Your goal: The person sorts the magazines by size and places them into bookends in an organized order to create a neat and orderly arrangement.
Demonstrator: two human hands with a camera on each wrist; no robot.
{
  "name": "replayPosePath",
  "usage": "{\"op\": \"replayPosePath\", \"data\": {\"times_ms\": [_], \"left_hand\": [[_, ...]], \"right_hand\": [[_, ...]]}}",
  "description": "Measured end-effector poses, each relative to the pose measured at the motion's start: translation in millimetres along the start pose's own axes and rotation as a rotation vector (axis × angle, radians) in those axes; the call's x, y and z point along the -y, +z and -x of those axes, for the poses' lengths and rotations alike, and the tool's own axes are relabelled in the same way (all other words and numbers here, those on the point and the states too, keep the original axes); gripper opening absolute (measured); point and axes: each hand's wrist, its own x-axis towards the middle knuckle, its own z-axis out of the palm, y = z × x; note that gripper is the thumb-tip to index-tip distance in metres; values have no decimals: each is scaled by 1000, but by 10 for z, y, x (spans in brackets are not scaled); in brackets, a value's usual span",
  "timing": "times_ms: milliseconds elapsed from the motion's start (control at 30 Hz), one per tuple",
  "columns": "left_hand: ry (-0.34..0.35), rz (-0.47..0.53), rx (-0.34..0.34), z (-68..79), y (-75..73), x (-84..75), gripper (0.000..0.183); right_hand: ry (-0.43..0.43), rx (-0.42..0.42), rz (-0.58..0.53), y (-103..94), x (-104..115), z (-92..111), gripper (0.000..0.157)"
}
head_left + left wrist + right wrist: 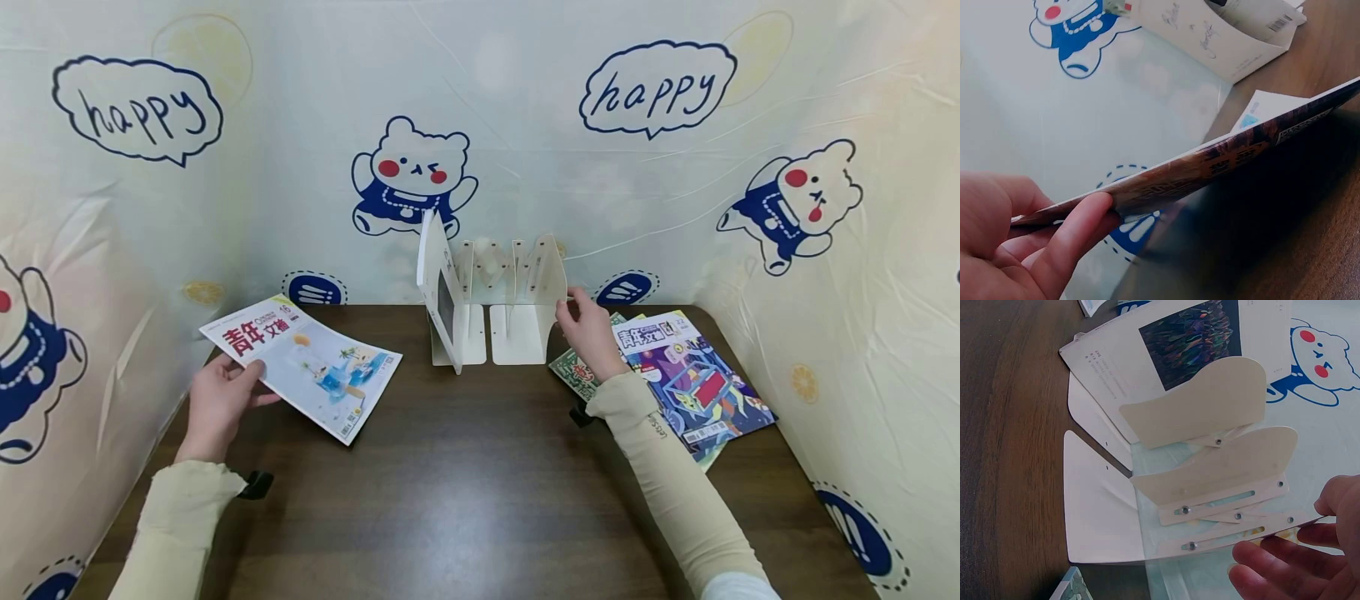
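Pale sleeves (667,467) foremost, white magazine (307,367) between pinched left fingers (1075,237), bookend's right panel (553,271) between pinched right fingers (1266,565).

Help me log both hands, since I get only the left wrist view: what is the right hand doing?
Observer: The right hand holds the right end plate of the white rack between thumb and fingers.
Operator: What title colour is on the upper face of the magazine in the left hand?
Observer: Red; large red characters stand above a pale blue picture.
Operator: Any other magazines out?
Observer: Yes, a purple-and-blue magazine lies on the right side of the table, overlapping other printed items.
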Motion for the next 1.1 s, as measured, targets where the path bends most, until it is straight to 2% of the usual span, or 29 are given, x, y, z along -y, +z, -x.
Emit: {"op": "replayPosePath", "data": {"times_ms": [267, 700, 1100], "left_hand": [[74, -35, -42, 127, 48, -135, 61], [255, -142, -91, 362, 157, -430, 53], [338, -192, -115, 524, 257, -631, 50]], "right_hand": [[-9, 5, 10, 1, -1, -4, 40], [-1, 2, -10, 1, -1, 8, 41], [-6, -2, -22, 2, 11, 18, 39]]}}
